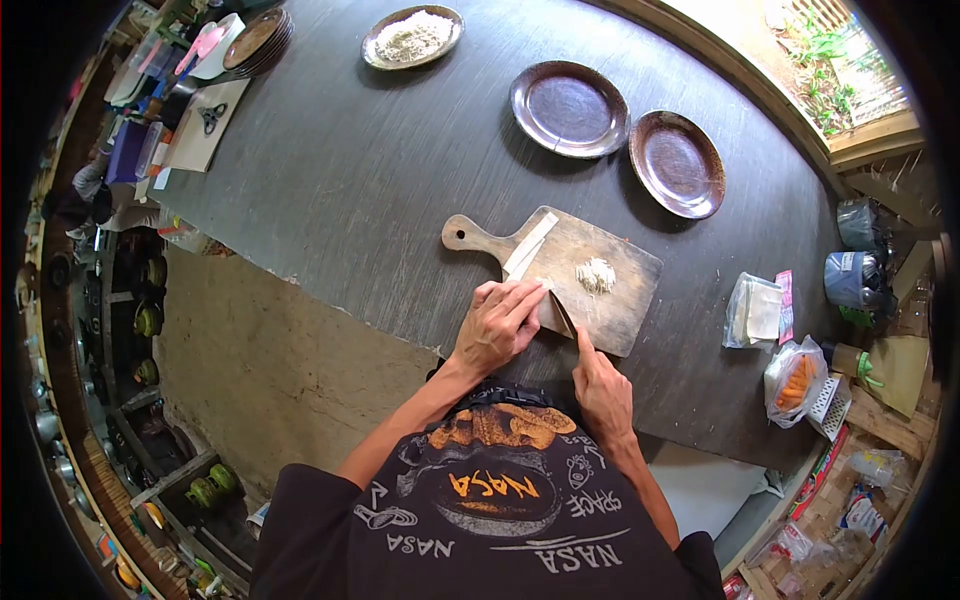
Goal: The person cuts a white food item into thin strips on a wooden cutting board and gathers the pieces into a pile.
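Note:
A wooden cutting board [628, 310] with a handle lies near the table's front edge. My left hand [498, 325] is closed at the board's near edge, its fingers pressing on pale flat strips [532, 245] that run towards the handle side. The ends under my fingers are hidden. In my right hand [602, 388] is a knife [562, 314], its handle mostly covered by my fingers. The blade stands on the board just right of my left fingertips. A small heap of thin pale shreds [596, 276] rests on the board beyond the knife.
Two brown oval plates [570, 108] [677, 163] stand beyond the board. Farther back is a plate of white shreds [413, 38]. To the right are a packet of pale sheets [755, 310] and a bag of carrots [796, 382]. Stacked plates [258, 42] stand far left.

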Motion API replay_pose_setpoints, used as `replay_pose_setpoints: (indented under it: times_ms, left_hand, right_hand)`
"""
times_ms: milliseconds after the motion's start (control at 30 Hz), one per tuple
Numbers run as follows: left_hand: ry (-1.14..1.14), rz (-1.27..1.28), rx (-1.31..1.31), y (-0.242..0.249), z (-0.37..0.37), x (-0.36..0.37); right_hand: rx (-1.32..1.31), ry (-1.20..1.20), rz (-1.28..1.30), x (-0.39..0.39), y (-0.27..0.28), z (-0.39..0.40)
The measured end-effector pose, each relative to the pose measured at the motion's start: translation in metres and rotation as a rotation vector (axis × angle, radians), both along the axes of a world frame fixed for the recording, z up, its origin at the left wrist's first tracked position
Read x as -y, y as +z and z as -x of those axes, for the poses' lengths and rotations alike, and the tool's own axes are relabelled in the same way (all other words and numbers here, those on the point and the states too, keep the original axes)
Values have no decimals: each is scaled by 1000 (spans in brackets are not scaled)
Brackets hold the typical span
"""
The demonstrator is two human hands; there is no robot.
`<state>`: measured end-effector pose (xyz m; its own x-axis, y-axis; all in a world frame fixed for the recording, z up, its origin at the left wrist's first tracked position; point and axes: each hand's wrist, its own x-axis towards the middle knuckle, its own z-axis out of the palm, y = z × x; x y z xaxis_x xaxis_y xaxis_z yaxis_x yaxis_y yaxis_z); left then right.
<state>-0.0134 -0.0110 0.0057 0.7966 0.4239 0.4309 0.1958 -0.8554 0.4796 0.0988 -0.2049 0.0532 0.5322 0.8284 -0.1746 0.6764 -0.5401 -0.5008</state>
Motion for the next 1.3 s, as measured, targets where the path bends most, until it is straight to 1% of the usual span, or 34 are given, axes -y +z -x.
replay_pose_setpoints:
  times_ms: [133,200,233,433,500,533,633,700,1033,1300]
  left_hand:
    - [-3,8,18,-4,1,1]
    - [-11,2,12,-2,2,-1]
    - [-19,0,6,-2,2,-1]
    - [-1,13,-5,0,0,1]
    - [-1,18,-13,1,1,2]
    - [-3,17,-13,1,0,1]
    - [-7,12,-2,-2,1,1]
    - [-7,8,9,-4,0,1]
    - [23,19,26,0,-2,3]
    - [30,5,26,1,-1,1]
  right_hand:
    - [-53,-34,-18,-7,-2,1]
    - [45,19,-65,-11,-7,-1]
    - [45,22,-67,-12,-8,-1]
    - [52,-12,-27,-17,1,4]
    - [-36,-34,90,-15,9,4]
    - [-36,-33,89,-12,9,3]
    - [-46,-14,45,0,-1,2]
    - [32,11,-81,-2,-10,2]
    - [47,9,-21,-16,-6,0]
    - [27,-2,-54,-16,-6,2]
